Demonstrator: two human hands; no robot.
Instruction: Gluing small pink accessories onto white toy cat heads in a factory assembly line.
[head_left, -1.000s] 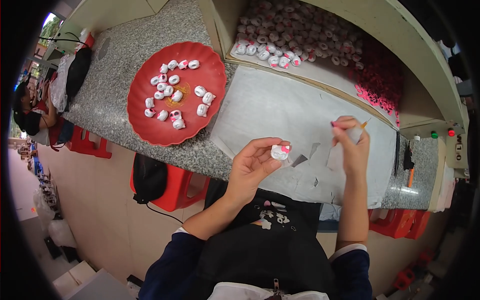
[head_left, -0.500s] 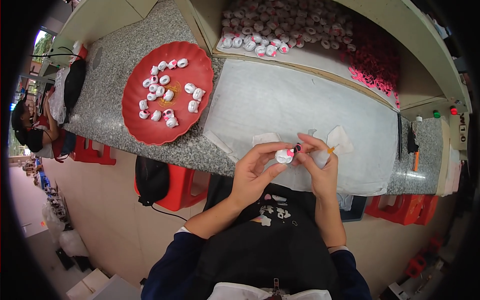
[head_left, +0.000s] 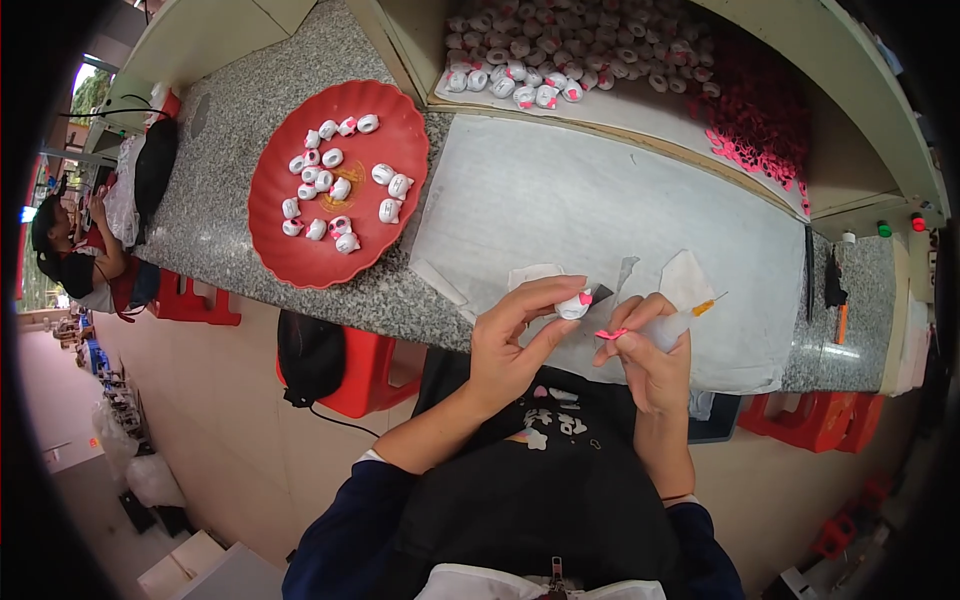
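Note:
Between the thumb and fingers of my left hand (head_left: 508, 345) is a small white doll head (head_left: 573, 306) with a pink bow on its side. My right hand (head_left: 655, 372) pinches a small bright pink piece (head_left: 611, 334) between thumb and fingertips, a short gap to the right of the head. Tucked in that same hand is a translucent squeeze bottle (head_left: 668, 329) with an orange needle tip pointing up and right. Both hands are above the near edge of a white work sheet (head_left: 540, 190).
A red scalloped plate (head_left: 272, 225) with several white heads stands on the granite counter (head_left: 215, 200) to the left. Behind the sheet, a shelf holds piles of white heads (head_left: 560, 45) and pink pieces (head_left: 755, 150). Scraps of white paper (head_left: 688, 278) lie on the sheet. Another person (head_left: 85, 250) sits far left.
My right hand has drawn away from the head, to the right and slightly down, carrying the pink piece and the bottle. My left hand still holds the head in nearly the same place.

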